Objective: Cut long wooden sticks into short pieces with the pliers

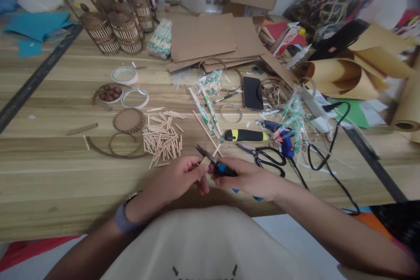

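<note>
Near the front edge of the table, my left hand (183, 177) is closed, pinching light wooden sticks (205, 161) between thumb and fingers. My right hand (249, 178) wraps around blue-and-black handled pliers (223, 169), whose dark jaws point up and left beside the sticks. Whether the jaws touch the wood I cannot tell. A loose pile of short cut stick pieces (162, 138) lies just beyond my left hand. Longer chopsticks in green-printed wrappers (205, 111) rest ahead of both hands. Black-handled scissors (267, 157) and a yellow-and-black utility knife (246, 135) lie beyond my right hand.
A blue glue gun (285, 140) with a black cord (331, 162) is at right, near a phone (253, 93). Left stand a round cardboard piece (128, 120), tape rolls (124, 75) and a bowl of brown balls (110, 94). Cardboard sheets (203, 37) and stick-covered lanterns (126, 30) are behind.
</note>
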`<state>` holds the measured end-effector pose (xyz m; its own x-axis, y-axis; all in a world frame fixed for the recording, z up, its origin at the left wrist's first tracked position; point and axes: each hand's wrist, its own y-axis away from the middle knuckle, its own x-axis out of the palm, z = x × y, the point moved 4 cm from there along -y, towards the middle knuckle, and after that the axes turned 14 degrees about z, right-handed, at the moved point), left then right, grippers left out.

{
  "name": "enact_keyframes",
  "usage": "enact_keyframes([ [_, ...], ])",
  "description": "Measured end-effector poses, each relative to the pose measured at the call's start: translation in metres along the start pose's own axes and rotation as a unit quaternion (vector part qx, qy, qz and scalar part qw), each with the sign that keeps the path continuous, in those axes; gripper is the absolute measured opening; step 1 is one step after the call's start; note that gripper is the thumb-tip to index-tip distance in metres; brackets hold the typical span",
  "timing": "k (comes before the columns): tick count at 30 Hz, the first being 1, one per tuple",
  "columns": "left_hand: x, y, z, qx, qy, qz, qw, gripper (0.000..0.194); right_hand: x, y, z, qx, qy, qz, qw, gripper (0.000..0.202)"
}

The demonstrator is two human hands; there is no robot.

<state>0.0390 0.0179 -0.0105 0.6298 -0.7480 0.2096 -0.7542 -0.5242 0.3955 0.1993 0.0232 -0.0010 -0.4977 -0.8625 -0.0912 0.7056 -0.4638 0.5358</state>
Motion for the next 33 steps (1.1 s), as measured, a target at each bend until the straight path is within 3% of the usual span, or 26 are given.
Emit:
enact_keyframes([
  [3,0.0,0.002,-0.001,0.002,-0.022,0.0,1.0,0.034,0.002,-0.001,-0.002,0.024,-0.002,-0.007,1.0,0.016],
  [8,-0.001,0.006,-0.006,0.0,-0.054,-0.006,0.999,0.038,0.005,-0.002,-0.002,-0.001,0.052,-0.051,0.997,0.007],
  [15,-0.002,0.007,-0.004,-0.024,-0.13,-0.032,0.991,0.036,0.006,-0.003,-0.004,-0.001,0.061,-0.054,0.997,0.007],
  [18,-0.002,0.008,-0.005,-0.027,-0.148,-0.037,0.988,0.036,0.006,-0.004,-0.004,-0.014,0.035,-0.026,0.999,0.017],
  [21,0.0,0.008,-0.006,-0.023,-0.123,-0.022,0.992,0.039,0.007,-0.005,-0.007,-0.023,-0.052,0.019,0.998,0.026],
  [24,0.0,0.007,-0.007,-0.026,-0.106,-0.019,0.994,0.039,0.009,-0.004,-0.012,-0.007,-0.123,0.027,0.992,0.029],
  [33,-0.001,0.007,-0.006,-0.038,-0.108,-0.027,0.993,0.041,0.008,-0.007,-0.014,0.0,-0.1,0.003,0.995,0.021],
])
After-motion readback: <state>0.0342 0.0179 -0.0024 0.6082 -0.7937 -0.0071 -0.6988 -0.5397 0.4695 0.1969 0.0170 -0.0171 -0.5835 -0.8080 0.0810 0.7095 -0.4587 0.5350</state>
